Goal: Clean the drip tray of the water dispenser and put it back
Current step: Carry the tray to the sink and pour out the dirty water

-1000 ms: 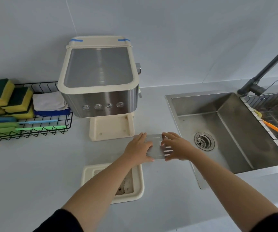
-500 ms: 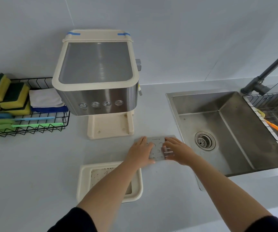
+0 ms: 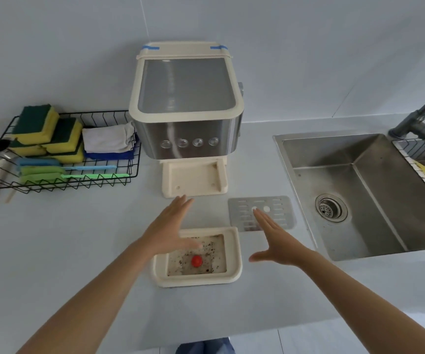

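The drip tray (image 3: 234, 254) is sitting at frame centre, below the water dispenser (image 3: 187, 108); the grate (image 3: 275, 208) is lying to its upper right, left of the sink (image 3: 359, 190).

Pale grey wall (image 3: 308, 47) behind a matching countertop (image 3: 53, 251), evenly lit.

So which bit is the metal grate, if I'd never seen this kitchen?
Find the sink. Left of it on the counter, in front of the water dispenser, lies the flat grate. Unlike the cream drip tray beside it, it's grey, slotted metal.
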The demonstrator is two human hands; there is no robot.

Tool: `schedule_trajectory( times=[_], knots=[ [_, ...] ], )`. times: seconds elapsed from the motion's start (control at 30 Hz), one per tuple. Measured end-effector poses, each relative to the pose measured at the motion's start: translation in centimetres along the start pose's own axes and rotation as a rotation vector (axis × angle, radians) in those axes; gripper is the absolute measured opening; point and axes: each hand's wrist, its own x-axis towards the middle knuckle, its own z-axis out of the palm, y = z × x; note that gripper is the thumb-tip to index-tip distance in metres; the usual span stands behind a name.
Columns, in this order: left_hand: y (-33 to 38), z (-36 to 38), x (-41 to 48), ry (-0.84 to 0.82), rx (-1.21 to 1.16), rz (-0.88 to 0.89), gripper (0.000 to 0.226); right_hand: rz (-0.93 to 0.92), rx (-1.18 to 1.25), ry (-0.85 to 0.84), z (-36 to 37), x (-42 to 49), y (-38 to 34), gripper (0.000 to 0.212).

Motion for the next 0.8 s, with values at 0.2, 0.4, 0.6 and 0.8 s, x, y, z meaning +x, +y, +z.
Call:
schedule_trajectory(
  times=[0.2,0.4,0.6,0.8],
  knots=[
    [-4.9,2.1,-6.1,-0.068,-0.227,-0.164,0.140,-0.004,0.140,-0.099,3.6,-0.5,-3.2,0.133],
    [-5.2,4.9,-8.1,0.033,-0.547,-0.084,0.117,-0.019,0.368,0.059,5.5,-0.6,-5.4,0.104],
    [-4.7,5.5,-7.4,0.143,-0.626,-0.091,0.109,0.013,0.353,0.072,6.1,-0.7,-6.1,0.121],
    [-4.6,4.6,-6.8,0.184,-0.626,-0.096,0.100,0.054,0.375,0.144,5.9,-0.6,-7.2,0.110]
  ],
)
